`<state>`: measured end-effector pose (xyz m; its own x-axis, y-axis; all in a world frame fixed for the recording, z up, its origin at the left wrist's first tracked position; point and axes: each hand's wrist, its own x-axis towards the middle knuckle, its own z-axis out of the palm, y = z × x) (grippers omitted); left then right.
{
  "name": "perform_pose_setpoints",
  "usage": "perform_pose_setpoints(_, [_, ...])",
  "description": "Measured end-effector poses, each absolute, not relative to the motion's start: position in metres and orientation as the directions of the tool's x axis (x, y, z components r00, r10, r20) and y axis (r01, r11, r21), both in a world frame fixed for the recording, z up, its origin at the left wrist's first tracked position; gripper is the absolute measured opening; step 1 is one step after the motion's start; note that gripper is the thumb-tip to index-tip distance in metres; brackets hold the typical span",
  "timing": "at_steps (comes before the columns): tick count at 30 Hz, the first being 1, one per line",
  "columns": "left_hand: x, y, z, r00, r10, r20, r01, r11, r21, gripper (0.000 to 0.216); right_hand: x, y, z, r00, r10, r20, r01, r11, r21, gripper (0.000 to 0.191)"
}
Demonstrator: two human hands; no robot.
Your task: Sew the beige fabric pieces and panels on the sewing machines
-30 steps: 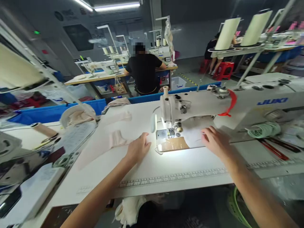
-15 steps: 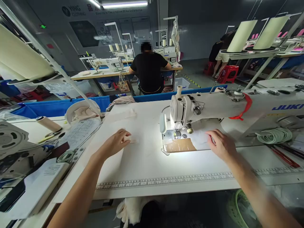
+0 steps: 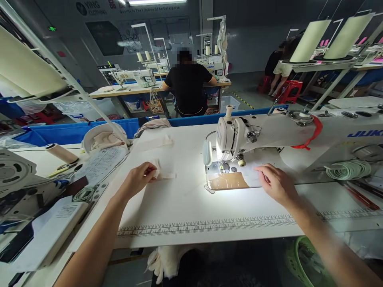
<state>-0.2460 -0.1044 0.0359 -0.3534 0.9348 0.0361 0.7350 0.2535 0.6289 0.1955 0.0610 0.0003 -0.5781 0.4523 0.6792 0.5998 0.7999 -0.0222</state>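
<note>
My left hand (image 3: 139, 177) pinches a small pale fabric piece (image 3: 163, 172) and lifts its edge off the white table (image 3: 185, 203), left of the sewing machine (image 3: 269, 133). My right hand (image 3: 277, 184) rests with loosely curled fingers on a white fabric piece (image 3: 249, 175) lying on the lit bed beside the needle (image 3: 222, 164). A tan plate (image 3: 229, 181) sits just in front of the needle. More pale fabric pieces (image 3: 154, 140) lie further back on the table.
A ruler strip (image 3: 203, 226) runs along the table's front edge. At the left are a thread spool (image 3: 58, 152), papers (image 3: 100, 162) and a bowl with cloth (image 3: 103, 139). A green cord coil (image 3: 347, 169) lies at the right. Other people sit at machines behind.
My left hand moved left from beside the needle plate to the pale fabric piece and took hold of it, raising its edge. My right hand stayed by the needle.
</note>
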Motion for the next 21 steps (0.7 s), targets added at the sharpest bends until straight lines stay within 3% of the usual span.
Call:
perform_pose_setpoints(2, [-0.250,-0.107,0.038,-0.320,0.947,-0.023,0.663,0.241,0.709,0.049,0.188,0.054,0.002,-0.625,0.457,0.633,0.554,0.831,-0.054,0.025])
perform_pose_setpoints(5, [-0.253,-0.109,0.042,-0.227,0.972,-0.053,0.677,0.197,0.709,0.054,0.177,0.047,0.005,-0.695,0.435,0.572,0.484,0.872,-0.075,0.026])
perform_pose_setpoints(15, [-0.257,-0.107,0.055,-0.212,0.973,-0.093,0.900,0.232,0.369,0.032,0.145,0.026,0.019,-0.829,0.376,0.415,0.358,0.925,-0.124,0.027])
perform_pose_setpoints(17, [-0.258,-0.105,0.059,-0.189,0.982,-0.008,0.924,0.180,0.336,0.031,0.138,0.024,0.018,-0.846,0.367,0.387,0.356,0.929,-0.102,0.027])
perform_pose_setpoints(21, [-0.251,-0.092,0.066,-0.023,0.956,0.293,0.925,-0.091,0.369,0.033,0.126,0.030,0.015,-0.865,0.357,0.352,0.360,0.931,-0.059,0.025])
